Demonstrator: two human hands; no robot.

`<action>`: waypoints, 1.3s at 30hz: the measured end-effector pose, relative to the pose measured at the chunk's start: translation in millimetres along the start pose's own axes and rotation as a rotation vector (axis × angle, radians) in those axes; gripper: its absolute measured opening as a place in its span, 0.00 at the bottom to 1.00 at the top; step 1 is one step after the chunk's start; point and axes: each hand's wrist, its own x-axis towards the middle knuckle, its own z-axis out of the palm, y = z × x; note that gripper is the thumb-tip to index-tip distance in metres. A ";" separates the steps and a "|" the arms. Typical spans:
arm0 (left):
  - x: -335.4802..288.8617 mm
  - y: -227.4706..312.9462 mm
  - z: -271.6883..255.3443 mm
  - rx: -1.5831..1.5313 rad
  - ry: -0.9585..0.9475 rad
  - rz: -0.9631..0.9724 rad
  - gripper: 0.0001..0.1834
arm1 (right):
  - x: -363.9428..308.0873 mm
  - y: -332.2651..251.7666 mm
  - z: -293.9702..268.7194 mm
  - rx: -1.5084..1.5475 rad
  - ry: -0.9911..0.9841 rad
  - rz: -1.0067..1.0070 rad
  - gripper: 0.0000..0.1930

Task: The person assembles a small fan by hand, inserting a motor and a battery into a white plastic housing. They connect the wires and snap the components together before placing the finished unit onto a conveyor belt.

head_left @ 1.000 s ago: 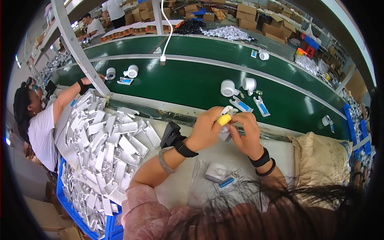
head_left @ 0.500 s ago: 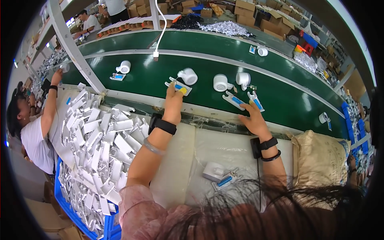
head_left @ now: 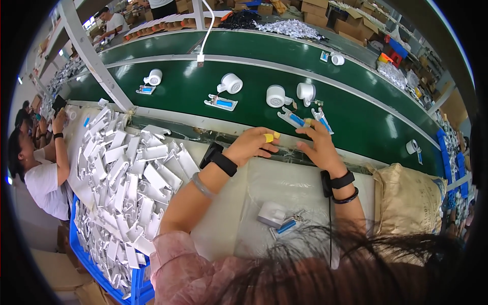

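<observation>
- The white, trough-shaped plastic handle shell with a blue cylindrical cell (head_left: pixel 292 119) lies on the flat green conveyor belt (head_left: pixel 249 110), its near end at the right hand's (head_left: pixel 323 151) fingertips; whether they touch it I cannot tell.
- It looks light and stiff, probably slick; its long side edges seem the safest grip.
- The round white plastic head with a slotted face (head_left: pixel 275 95) lies just beyond it. Thin leads seem to join them, likely the fragile part, so shell and head would best be lifted together, without tugging.
- A second white handle shell with a blue cell (head_left: pixel 323 121) lies right of the first, beneath another round white head (head_left: pixel 306 92); it should handle alike.
- The right hand reaches forward, palm down, fingers parted, nothing visible in its grasp.
- The left hand (head_left: pixel 248 146), well apart from the right, hangs near the belt's near edge, fingers loosely bent, a yellow wrap (head_left: pixel 270 138) on a finger; no held object shows.
</observation>
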 end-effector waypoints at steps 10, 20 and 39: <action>4.7 -9.4 -0.9 -0.130 0.114 0.011 0.22 | 49.1 4.5 14.4 0.003 -0.155 0.056 0.22; 7.1 -12.7 1.0 -0.155 0.060 0.052 0.23 | 1.2 -67.3 9.6 0.826 -0.219 0.052 0.11; -14.6 7.6 23.3 0.243 -0.366 -0.152 0.25 | -7.8 -54.4 8.1 -0.205 0.002 -0.389 0.28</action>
